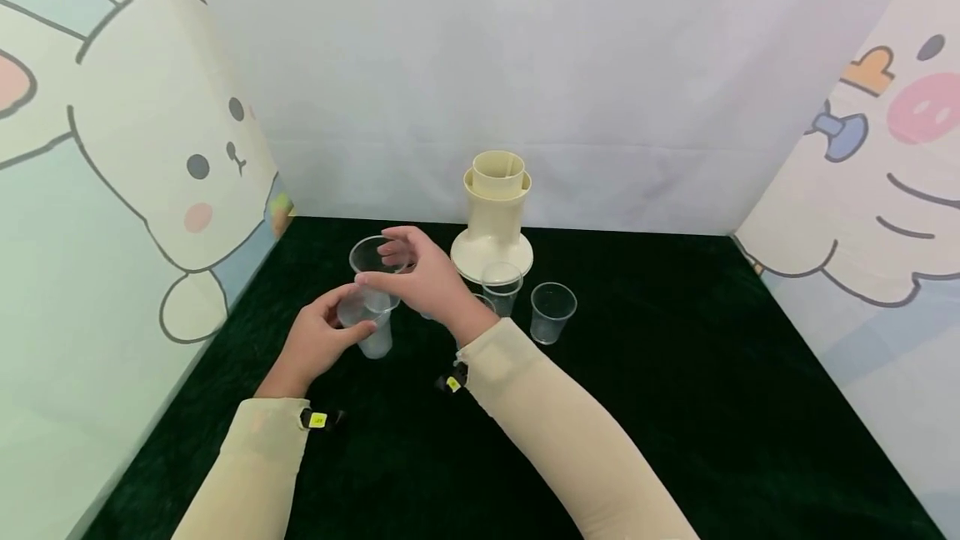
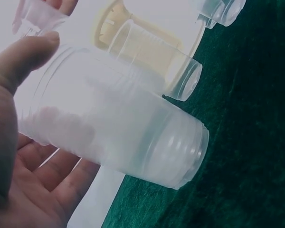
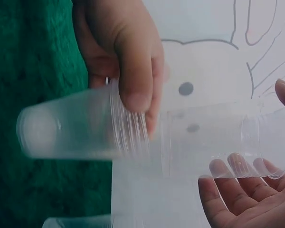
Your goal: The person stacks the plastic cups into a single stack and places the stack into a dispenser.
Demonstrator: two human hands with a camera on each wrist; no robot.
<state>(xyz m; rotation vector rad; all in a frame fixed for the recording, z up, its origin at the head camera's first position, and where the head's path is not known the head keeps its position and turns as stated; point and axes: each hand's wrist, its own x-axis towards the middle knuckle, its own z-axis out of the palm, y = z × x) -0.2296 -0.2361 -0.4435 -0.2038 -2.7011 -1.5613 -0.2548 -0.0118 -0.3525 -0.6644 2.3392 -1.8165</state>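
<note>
My left hand (image 1: 318,340) grips a stack of nested clear plastic cups (image 2: 133,128) near the rims, thumb on one side and fingers on the other. Several close rim lines show on the stack (image 3: 128,128) in the right wrist view. Directly above it, my right hand (image 1: 427,277) holds a clear plastic cup (image 1: 367,253) between thumb and fingers. This cup's lower end (image 3: 168,142) is close to the stack's mouth; whether they touch I cannot tell. More clear cups (image 1: 502,286) stand to the right, partly behind my right wrist.
A cream-coloured stand (image 1: 491,223) with a round base and upright tubes is at the back of the table. One clear cup (image 1: 553,312) stands apart on its right. Dark green cloth (image 1: 675,390) covers the table, and printed cartoon walls (image 1: 195,165) rise at the sides.
</note>
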